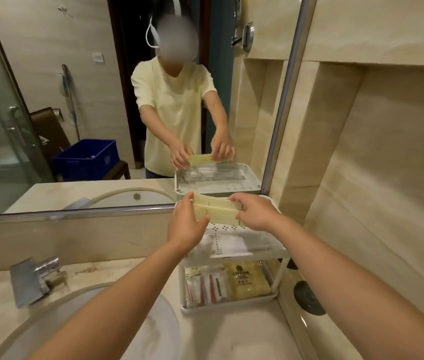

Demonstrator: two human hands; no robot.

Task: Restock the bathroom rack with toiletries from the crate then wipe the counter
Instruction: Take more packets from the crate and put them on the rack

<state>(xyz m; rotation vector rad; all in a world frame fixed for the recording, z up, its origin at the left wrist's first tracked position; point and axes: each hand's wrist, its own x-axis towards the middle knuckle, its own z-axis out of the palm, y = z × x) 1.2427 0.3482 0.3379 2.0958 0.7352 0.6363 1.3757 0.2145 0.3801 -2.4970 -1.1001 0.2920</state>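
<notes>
A white two-tier rack stands on the counter against the mirror, right of the sink. My left hand and my right hand each grip one end of a pair of long pale yellow packets, held flat just above the rack's top tier. White wrapped packets lie on the top tier. On the lower tier sit red-and-white sachets and a yellow packet. The blue crate shows only as a reflection, behind me on a chair.
A chrome faucet and round white sink lie left of the rack. Two dark round items sit on the ledge right of the rack. A beige tiled wall closes the right side. The mirror reflects a glass shower door.
</notes>
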